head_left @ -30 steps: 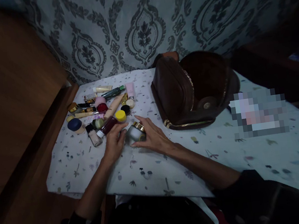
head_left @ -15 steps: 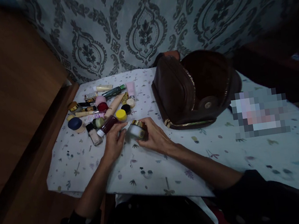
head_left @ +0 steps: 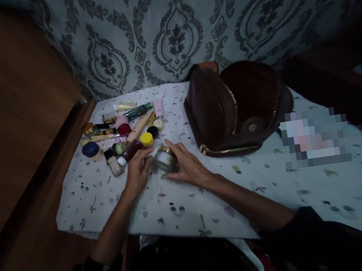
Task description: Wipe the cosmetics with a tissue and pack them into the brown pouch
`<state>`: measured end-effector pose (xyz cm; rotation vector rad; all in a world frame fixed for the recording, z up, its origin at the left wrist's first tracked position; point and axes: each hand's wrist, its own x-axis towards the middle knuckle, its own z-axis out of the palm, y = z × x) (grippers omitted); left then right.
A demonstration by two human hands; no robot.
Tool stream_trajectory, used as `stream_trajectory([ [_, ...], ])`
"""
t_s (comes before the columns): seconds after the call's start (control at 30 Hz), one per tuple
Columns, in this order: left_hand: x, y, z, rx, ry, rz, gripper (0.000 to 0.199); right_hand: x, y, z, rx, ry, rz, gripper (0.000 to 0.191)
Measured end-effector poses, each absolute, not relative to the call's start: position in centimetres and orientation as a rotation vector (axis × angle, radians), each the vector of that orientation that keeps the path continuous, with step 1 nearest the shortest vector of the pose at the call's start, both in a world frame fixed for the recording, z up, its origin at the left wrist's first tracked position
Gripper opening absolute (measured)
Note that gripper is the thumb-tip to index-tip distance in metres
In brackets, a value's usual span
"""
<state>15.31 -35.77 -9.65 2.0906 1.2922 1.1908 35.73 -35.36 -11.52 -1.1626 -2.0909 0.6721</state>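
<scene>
A frosted glass cosmetic jar [head_left: 162,161] with a gold lid sits between my hands on the patterned cloth. My right hand [head_left: 188,163] is open at the jar's right side, thumb and fingers spread around it; whether a fingertip still touches the glass I cannot tell. On the jar's left, my left hand [head_left: 137,172] is closed, pinching a small white piece [head_left: 153,153] that looks like tissue or cloth. Just beyond that hand lie a dark red bottle [head_left: 131,151] with a white cap, a nail polish bottle [head_left: 114,163] and a yellow-lidded pot [head_left: 147,139].
Several tubes, brushes and small pots lie heaped at the left, among them a blue-lidded jar [head_left: 91,150] and a pink tube [head_left: 158,108]. A brown leather bag [head_left: 209,109] stands unzipped at the right. Beyond it is a blurred-out patch [head_left: 314,137].
My right hand has loosened its hold on the jar and its fingers have spread. The jar has come down slightly and stands more upright. My left hand stays almost still.
</scene>
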Motion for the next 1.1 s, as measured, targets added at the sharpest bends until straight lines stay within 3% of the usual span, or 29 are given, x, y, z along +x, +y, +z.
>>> stream_trajectory([
  [0.27, 15.1, -35.8, -9.6, 2.081, 1.32, 1.187, 0.025, 35.5, -35.6, -11.5, -1.07, -1.979, 0.657, 0.061],
  [0.53, 15.2, -36.0, -9.3, 2.057, 1.305, 1.204, 0.025, 35.7, -35.6, -11.7, -1.035, -2.039, 0.56, 0.073],
  [0.7, 15.2, -35.9, -9.2, 2.037, 1.33, 1.209, 0.025, 35.9, -35.2, -11.9, -1.044, -2.031, 0.671, 0.092],
  [0.9, 15.1, -35.9, -9.0, 2.044, 1.337, 1.194, 0.025, 35.7, -35.3, -12.0, -1.009, -2.041, 0.636, 0.073],
  [1.1, 15.3, -36.5, -7.9, 2.144, 1.317, 1.171, 0.025, 35.4, -35.7, -11.8, -1.036, -2.068, 0.489, 0.075],
])
